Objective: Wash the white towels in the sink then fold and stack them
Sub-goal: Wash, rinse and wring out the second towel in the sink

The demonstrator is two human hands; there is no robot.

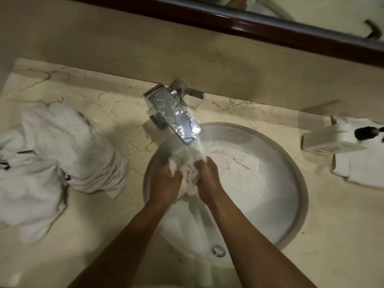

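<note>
A wet white towel [188, 163] is bunched between both hands above the round white sink [299, 183]. My left hand [166, 183] grips its left side and my right hand [208, 179] grips its right side. Water runs from the chrome faucet [172, 115] onto the bunched cloth. More of the towel lies soaked in the basin to the right [239, 163]. A heap of crumpled white towels [58, 154] lies on the marble counter left of the sink.
A white box with a dark pump [332, 138] stands on a folded white cloth [365, 171] on the counter at the right. The sink's overflow hole [218, 250] sits at the near rim. A mirror with a dark frame [228, 19] runs along the wall behind.
</note>
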